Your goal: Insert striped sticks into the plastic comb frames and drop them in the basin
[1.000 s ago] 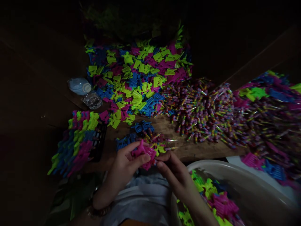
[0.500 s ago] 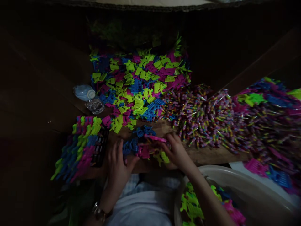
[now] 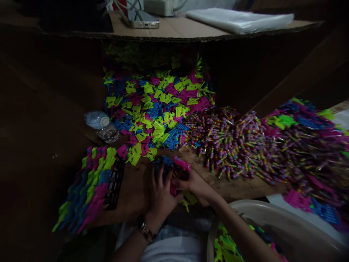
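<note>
My right hand [image 3: 195, 183] is closed on a pink plastic toy piece [image 3: 182, 163] above the wooden board. Close against it, my left hand [image 3: 162, 193] has its fingers curled over blue plastic toy pieces [image 3: 163, 161] and its thumb by another pink piece [image 3: 173, 189]. A yellow-green piece [image 3: 189, 199] lies under my right hand. To the left, rows of pink, blue and yellow-green pieces [image 3: 94, 182] stand in a black slotted rack [image 3: 114, 185]. My fingers partly hide the pieces between the hands.
Behind lies a heap of slatted plastic pieces [image 3: 160, 109]. Small wrapped, candy-like sticks [image 3: 234, 142] pile up at right. A pale tub [image 3: 256, 207] holds more pieces. A bottle [image 3: 96, 119] lies left; a phone [image 3: 143, 20] rests on the cardboard shelf [image 3: 174, 31].
My left hand has moved right, onto the blue and pink pieces beside my right hand. The pink piece in my right hand has turned. The view has tilted up, showing the shelf.
</note>
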`<move>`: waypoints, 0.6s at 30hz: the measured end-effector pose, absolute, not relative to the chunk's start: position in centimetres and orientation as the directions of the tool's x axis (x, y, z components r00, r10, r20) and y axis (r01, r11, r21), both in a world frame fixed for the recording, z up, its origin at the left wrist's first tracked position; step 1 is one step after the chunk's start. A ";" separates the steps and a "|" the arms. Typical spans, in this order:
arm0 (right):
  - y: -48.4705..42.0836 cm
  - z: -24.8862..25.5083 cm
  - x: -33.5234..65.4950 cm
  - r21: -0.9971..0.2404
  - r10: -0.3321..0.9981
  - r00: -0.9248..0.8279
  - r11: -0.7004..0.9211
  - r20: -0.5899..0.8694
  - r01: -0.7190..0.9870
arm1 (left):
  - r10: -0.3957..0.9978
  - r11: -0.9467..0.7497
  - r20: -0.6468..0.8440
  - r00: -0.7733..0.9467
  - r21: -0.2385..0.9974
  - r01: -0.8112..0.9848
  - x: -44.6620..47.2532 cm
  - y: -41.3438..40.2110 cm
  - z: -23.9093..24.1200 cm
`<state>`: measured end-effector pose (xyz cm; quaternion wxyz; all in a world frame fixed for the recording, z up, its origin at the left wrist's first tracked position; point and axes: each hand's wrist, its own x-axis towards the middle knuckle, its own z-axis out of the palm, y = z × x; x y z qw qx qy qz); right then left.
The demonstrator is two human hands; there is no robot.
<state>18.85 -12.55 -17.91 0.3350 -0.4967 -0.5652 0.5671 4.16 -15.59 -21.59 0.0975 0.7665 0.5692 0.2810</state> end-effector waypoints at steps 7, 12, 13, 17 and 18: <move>-10.7 -16.6 20.4 -0.945 0.837 -0.463 -0.327 -0.292 0.005 | 0.920 -0.338 0.361 0.150 0.540 0.771 5.5 -14.8 -20.9; -10.4 -16.1 20.0 -0.944 0.842 -0.465 -0.328 -0.273 -0.039 | 0.890 -0.397 0.419 0.182 0.510 0.763 5.5 -14.4 -20.7; -10.5 -15.7 19.9 -0.946 0.851 -0.455 -0.320 -0.263 -0.050 | 0.871 -0.424 0.451 0.195 0.488 0.763 5.4 -14.3 -20.3; -12.5 -12.6 20.5 -0.960 0.890 -0.399 -0.271 -0.221 -0.072 | 0.741 -0.583 0.612 0.277 0.380 0.718 5.3 -13.9 -16.7; -13.6 -11.6 21.2 -0.969 0.907 -0.369 -0.240 -0.203 -0.054 | 0.706 -0.622 0.645 0.294 0.366 0.692 5.7 -14.2 -15.5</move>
